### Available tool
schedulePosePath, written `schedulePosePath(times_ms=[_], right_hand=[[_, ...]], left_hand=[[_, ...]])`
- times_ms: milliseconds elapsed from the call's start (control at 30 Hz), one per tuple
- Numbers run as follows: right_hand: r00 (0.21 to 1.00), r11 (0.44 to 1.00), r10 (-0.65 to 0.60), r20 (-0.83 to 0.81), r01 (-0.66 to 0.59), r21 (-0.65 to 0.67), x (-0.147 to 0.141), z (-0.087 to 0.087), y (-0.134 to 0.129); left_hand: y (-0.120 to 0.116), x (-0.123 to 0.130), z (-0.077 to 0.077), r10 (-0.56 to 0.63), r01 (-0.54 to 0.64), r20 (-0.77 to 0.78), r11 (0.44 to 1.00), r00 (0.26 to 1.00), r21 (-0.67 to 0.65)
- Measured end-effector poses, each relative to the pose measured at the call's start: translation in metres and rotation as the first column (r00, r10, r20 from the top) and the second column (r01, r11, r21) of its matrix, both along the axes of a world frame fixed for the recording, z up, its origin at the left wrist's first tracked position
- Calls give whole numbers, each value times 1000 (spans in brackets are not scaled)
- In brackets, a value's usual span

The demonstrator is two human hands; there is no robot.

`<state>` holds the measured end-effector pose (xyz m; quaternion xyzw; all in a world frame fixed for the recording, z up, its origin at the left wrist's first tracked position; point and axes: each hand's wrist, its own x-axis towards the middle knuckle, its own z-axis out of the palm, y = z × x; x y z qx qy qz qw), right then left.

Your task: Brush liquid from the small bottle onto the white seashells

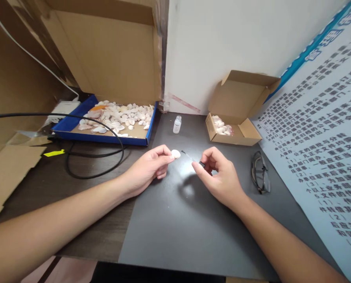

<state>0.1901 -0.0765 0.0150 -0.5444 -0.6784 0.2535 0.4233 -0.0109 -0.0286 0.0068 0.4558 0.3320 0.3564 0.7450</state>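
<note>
Between the thumb and fingers of my left hand point(153, 167) is a small white ribbed seashell point(176, 154), held above the grey mat. My right hand point(219, 173) pinches the black cap of a brush applicator point(189, 156). Its thin stem points left, and the dark brush tip is close to the shell; whether they touch I cannot tell. Behind both hands, a small clear bottle point(177, 125) with a white label stands upright without its cap.
At the back left, a blue-edged cardboard box point(104, 137) holds many shells, its lid raised. A smaller open box point(227, 138) with shells stands back right. Glasses point(260, 173) lie on the right. A black cable point(94, 177) loops on the left. A printed sheet point(320, 157) covers the right wall.
</note>
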Motion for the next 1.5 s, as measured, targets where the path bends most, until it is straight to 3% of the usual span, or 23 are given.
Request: schedulePosePath(times_ms=[167,400,600,767,1000,1200,1500], right_hand=[[992,992,129,-6,-129,0,-1,1,-4],[1000,1000,5,26,-5,-11,-1,1,1],[991,991,137,5,-137,0,0,1,-3],[1000,1000,7,21,-7,-6,1,1,-2],[991,991,132,30,-131,-24,-1,2,-3],[998,1000,-15,57,16,-18,-1,0,0],[999,1000,-19,35,20,-15,-1,1,0]], left_hand=[[0,0,0,5,-5,1,1000,1000,-7],[0,0,1,8,-8,1,1000,1000,-10],[0,1,2,13,-13,-4,1000,1000,-17],[0,1,1,16,-16,-3,1000,1000,-23],[0,1,1,14,-14,3,1000,1000,-20],[0,0,1,9,-9,13,1000,1000,-25],[0,1,1,14,-14,0,1000,1000,-25]])
